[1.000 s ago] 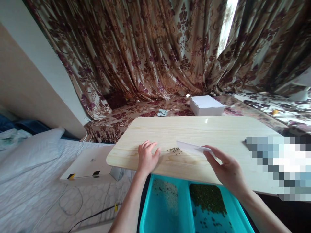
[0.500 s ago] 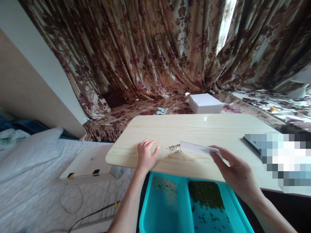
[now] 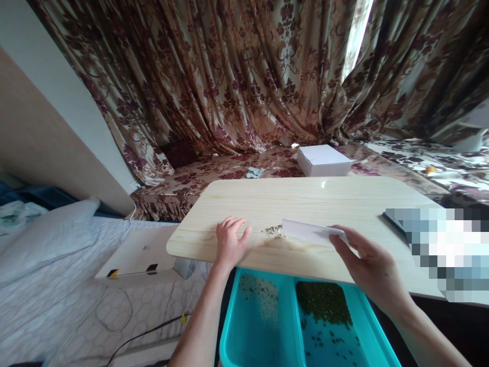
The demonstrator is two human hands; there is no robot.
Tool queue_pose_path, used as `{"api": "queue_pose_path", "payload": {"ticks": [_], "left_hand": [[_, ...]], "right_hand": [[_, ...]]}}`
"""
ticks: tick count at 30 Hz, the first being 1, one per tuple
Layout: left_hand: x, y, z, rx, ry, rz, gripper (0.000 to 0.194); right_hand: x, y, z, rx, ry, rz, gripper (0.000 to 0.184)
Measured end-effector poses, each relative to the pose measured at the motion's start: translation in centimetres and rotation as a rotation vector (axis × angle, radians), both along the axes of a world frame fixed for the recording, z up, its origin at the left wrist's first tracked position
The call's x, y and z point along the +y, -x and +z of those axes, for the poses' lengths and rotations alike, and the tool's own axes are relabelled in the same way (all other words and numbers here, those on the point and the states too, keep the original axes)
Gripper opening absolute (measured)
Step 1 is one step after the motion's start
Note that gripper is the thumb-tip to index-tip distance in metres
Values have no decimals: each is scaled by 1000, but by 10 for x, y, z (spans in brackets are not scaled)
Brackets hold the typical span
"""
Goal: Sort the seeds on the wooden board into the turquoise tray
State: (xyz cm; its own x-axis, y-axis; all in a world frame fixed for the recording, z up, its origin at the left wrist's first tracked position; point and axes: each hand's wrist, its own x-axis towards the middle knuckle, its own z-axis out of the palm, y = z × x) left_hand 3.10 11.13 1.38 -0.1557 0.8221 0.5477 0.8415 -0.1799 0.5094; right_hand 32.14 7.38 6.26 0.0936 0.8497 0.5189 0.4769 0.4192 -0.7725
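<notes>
My right hand [image 3: 369, 262] pinches one end of a thin white strip [image 3: 307, 231], which looks like card or stiff paper. The strip's far end touches a small scatter of mixed pale and dark grains [image 3: 274, 231] on the wooden tabletop [image 3: 267, 196]. Left of the grains, my left hand [image 3: 232, 239] lies on the table, fingers spread, holding nothing. Below the table's near edge is a turquoise divided bin [image 3: 294, 326]. Pale grains with dark specks [image 3: 263, 295] lie in its left compartment, and dark green grains [image 3: 324, 302] in its right one.
A white box [image 3: 324, 160] and a small folded cloth [image 3: 254, 173] sit beyond the table's far edge. At the table's right lies a dark-edged object [image 3: 395, 224], mostly blurred out. A bed [image 3: 69, 255] with a flat white carton [image 3: 141, 255] and cables is on the left.
The view has tilted very slightly, so the table and bin sit a little higher. Both hands, the white strip and the grains look nearly the same.
</notes>
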Motion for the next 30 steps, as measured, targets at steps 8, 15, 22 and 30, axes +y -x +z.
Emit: {"api": "queue_pose_path", "payload": {"ticks": [8, 15, 22, 30], "left_hand": [[0, 0, 0, -9, 7, 7, 22], [0, -1, 2, -10, 6, 0, 22], [0, 0, 2, -17, 8, 1, 22], [-1, -2, 3, -11, 4, 8, 22]], "right_hand": [[-7, -4, 3, -39, 21, -8, 27], [7, 6, 2, -30, -16, 16, 27], [4, 7, 4, -54, 3, 51, 27], [20, 9, 4, 196, 99, 165, 45]]}}
